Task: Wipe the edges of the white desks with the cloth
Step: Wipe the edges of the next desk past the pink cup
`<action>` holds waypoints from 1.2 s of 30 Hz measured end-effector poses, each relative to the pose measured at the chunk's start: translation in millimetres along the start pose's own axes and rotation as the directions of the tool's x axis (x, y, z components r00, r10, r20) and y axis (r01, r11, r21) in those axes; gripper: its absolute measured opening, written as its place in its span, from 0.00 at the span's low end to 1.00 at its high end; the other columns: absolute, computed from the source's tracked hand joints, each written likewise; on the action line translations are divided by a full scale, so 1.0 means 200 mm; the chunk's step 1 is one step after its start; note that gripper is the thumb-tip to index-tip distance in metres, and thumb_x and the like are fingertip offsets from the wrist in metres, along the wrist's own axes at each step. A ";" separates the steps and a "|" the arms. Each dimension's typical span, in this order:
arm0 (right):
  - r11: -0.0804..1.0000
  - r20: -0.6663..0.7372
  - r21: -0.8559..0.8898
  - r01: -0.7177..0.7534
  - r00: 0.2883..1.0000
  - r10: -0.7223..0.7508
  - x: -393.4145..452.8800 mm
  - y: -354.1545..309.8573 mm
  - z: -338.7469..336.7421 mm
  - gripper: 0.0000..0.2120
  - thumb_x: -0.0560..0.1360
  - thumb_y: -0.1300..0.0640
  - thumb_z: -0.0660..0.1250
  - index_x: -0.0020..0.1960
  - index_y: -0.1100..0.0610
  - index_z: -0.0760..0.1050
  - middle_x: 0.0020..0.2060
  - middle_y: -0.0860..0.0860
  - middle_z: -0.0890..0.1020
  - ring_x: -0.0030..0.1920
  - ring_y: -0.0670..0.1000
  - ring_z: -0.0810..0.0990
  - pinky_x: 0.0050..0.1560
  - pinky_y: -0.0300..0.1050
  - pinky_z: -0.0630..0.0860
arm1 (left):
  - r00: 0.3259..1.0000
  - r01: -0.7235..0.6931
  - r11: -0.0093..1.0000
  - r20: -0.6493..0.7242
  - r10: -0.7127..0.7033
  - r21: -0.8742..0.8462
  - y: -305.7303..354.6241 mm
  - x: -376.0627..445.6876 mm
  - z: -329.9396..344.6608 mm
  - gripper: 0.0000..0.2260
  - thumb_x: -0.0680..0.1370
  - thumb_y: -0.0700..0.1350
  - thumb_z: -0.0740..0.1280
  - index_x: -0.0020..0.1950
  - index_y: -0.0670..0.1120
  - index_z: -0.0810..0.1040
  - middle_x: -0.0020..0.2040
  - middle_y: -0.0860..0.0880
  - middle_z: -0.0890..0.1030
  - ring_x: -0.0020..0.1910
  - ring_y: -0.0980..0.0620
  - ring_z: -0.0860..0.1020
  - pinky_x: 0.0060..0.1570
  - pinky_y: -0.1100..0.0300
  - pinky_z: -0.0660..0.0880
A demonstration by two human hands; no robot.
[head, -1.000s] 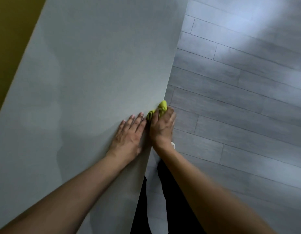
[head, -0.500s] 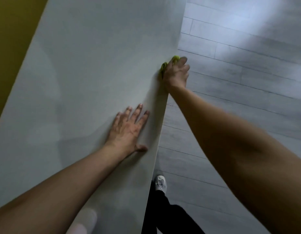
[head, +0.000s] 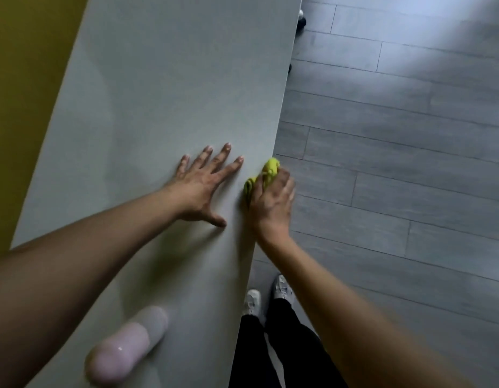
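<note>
Item: white, flat-topped rectangular desk (head: 164,93). It is running away from you in a long strip, with a mustard-yellow wall (head: 24,79) along its far side and grey wood-plank floor (head: 396,163) along its near edge.

Item: left hand (head: 203,189). You are laying it palm down on the desk top, fingers spread wide and straight, thumb pointing back toward you. It is gripping nothing.

Item: right hand (head: 272,204). You are curling it over the desk's near edge, fingers wrapping down past the rim, closed around the cloth.

Item: crumpled yellow-green cloth (head: 266,172). It is bunching out from under your right fingers, pressing against the desk edge just ahead of the knuckles. It is sitting just beside your left hand's fingertips, apart from them, with a narrow strip of bare desk between.

Item: pale pink rounded cylindrical object (head: 128,348). It is lying on the desk near you, under your left forearm, blurred; its kind cannot be told.

Item: your black trousers (head: 273,351) and white shoes (head: 282,288). They are showing on the floor below the desk edge.
</note>
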State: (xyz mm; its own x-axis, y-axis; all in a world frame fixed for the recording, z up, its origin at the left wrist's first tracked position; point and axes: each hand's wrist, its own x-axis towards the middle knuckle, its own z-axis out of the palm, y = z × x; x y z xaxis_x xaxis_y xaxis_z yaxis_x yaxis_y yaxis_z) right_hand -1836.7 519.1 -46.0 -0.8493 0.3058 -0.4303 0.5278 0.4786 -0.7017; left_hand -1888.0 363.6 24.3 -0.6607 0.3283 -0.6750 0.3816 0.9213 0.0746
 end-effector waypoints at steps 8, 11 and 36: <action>1.000 -0.089 0.007 -0.010 0.996 0.010 0.10 -0.08 0.00 0.25 0.84 0.47 0.55 0.74 0.61 0.60 0.67 0.65 0.67 0.66 0.67 0.68 0.68 0.60 0.65 | 0.999 -0.037 0.997 0.020 0.036 0.072 -0.04 -0.17 0.17 0.64 0.67 0.73 0.73 0.79 0.59 0.24 0.79 0.55 0.22 0.81 0.46 0.30 0.80 0.34 0.42; 1.000 -0.115 -0.003 0.001 0.993 -0.001 0.25 -0.16 -0.03 0.25 0.84 0.47 0.54 0.74 0.62 0.60 0.66 0.65 0.68 0.66 0.67 0.69 0.66 0.58 0.65 | 0.998 -0.056 0.998 0.025 0.055 0.012 -0.07 -0.15 0.17 0.64 0.66 0.73 0.74 0.79 0.61 0.25 0.79 0.56 0.23 0.81 0.48 0.29 0.80 0.34 0.40; 0.995 -0.142 -0.031 -0.096 0.986 0.091 0.05 -0.16 0.01 0.22 0.84 0.46 0.53 0.71 0.59 0.59 0.65 0.63 0.68 0.65 0.67 0.70 0.65 0.60 0.67 | 0.998 -0.057 0.998 0.016 0.058 -0.035 -0.07 -0.13 0.20 0.66 0.64 0.70 0.78 0.81 0.61 0.29 0.80 0.56 0.25 0.82 0.48 0.30 0.78 0.32 0.37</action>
State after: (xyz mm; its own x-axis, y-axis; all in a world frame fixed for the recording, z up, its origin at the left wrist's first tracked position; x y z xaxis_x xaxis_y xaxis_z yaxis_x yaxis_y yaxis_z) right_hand -1862.8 505.3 -29.3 -0.7879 0.4619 -0.4073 0.6072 0.4722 -0.6390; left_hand -1850.0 334.5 10.5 -0.6268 0.3777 -0.6815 0.3960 0.9077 0.1389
